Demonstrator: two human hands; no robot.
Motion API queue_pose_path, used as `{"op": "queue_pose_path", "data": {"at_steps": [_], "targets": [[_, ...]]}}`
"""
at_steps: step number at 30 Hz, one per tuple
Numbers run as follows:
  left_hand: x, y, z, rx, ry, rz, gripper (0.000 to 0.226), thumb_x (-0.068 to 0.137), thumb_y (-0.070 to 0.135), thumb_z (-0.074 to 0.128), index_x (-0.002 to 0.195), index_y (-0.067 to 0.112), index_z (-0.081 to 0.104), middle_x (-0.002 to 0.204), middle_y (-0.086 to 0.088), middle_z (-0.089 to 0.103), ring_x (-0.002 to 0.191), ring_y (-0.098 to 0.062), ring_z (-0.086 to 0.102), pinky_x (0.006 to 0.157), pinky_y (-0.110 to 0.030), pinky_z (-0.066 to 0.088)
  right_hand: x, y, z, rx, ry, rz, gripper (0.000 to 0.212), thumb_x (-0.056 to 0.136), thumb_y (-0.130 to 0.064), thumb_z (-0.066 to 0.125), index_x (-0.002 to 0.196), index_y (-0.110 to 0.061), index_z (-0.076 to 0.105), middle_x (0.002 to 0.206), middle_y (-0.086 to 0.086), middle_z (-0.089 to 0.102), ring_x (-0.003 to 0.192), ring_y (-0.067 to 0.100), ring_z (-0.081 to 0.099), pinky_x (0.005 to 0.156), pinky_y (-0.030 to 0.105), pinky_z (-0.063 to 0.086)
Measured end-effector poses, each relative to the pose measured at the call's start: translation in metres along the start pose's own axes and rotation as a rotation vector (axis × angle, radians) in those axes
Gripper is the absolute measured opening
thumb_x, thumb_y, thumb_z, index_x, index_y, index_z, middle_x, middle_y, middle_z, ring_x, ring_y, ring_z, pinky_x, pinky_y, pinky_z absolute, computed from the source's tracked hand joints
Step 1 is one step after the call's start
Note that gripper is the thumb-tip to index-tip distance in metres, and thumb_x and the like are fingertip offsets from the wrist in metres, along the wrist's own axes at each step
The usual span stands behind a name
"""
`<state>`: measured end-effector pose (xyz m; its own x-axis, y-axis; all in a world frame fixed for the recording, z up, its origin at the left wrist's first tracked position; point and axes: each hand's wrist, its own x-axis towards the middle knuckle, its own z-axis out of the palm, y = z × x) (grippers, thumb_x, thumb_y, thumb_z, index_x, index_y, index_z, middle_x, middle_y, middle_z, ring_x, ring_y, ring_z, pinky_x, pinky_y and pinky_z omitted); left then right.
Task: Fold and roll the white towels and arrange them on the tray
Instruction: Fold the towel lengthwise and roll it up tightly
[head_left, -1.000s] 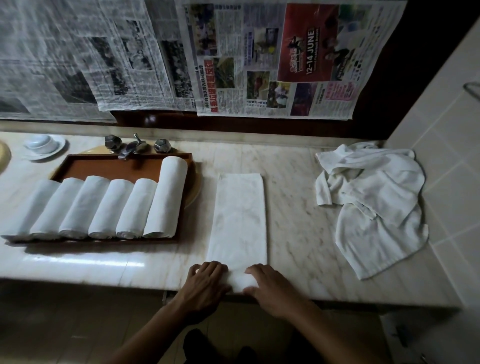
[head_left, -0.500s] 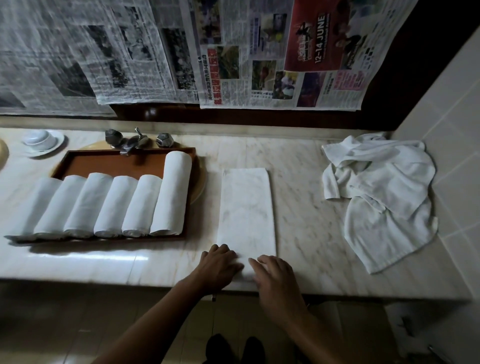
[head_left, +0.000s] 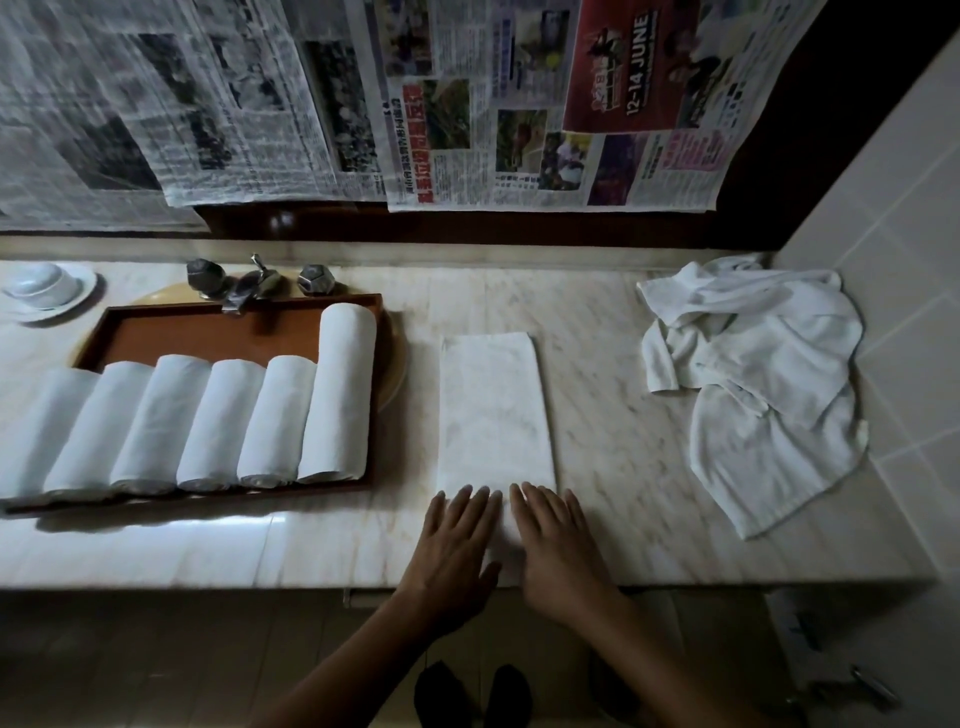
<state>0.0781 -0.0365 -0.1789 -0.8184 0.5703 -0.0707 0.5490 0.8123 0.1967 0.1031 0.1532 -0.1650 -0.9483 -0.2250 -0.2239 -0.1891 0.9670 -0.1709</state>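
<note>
Pressing flat, fingers spread, both hands (head_left: 506, 540) cover the folded towel's (head_left: 493, 410) near end; its long axis runs up-frame.

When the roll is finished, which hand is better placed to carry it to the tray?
Left. The left hand lies on the tray side of the folded towel; the right hand would probably cross over.

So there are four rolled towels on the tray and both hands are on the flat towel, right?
Not quite: the head view shows six rolled towels on the tray, not four. The left hand and right hand do rest on the flat towel.
</note>
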Motion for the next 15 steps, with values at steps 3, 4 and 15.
{"op": "queue_pose_path", "data": {"at_steps": [3, 4, 15], "targets": [[0.010, -0.006, -0.004, -0.019, -0.046, -0.008, 0.082, 0.088, 0.053, 0.048, 0.158, 0.014, 0.033, 0.158, -0.009, 0.043, 0.146, -0.032, 0.041, 0.122, -0.050, 0.027, 0.009, -0.001, -0.015, 0.003, -0.079, 0.023, 0.096, 0.093, -0.031, 0.054, 0.164, -0.014, -0.008, 0.172, 0.008, -0.004, 0.158, 0.025, -0.005, 0.127, 0.047, -0.007], [0.013, -0.008, -0.005, -0.024, -0.043, -0.007, 0.082, 0.088, 0.054, 0.048, 0.158, 0.015, 0.032, 0.158, -0.009, 0.043, 0.146, -0.032, 0.040, 0.121, -0.052, 0.031, 0.012, 0.000, -0.018, 0.012, -0.103, 0.025, 0.095, 0.094, -0.030, 0.053, 0.163, -0.014, -0.009, 0.172, 0.008, -0.006, 0.158, 0.024, -0.007, 0.127, 0.048, -0.007], [0.033, -0.019, -0.007, -0.081, -0.010, -0.010, 0.074, 0.080, 0.062, 0.054, 0.145, 0.027, 0.046, 0.121, -0.005, 0.054, 0.108, -0.027, 0.054, 0.098, -0.042, 0.046, 0.074, 0.022, -0.069, 0.336, -0.064, 0.095, 0.065, 0.105, -0.021, 0.040, 0.165, -0.020, 0.015, 0.166, 0.008, 0.029, 0.150, 0.027, 0.031, 0.122, 0.036, 0.027]]}}
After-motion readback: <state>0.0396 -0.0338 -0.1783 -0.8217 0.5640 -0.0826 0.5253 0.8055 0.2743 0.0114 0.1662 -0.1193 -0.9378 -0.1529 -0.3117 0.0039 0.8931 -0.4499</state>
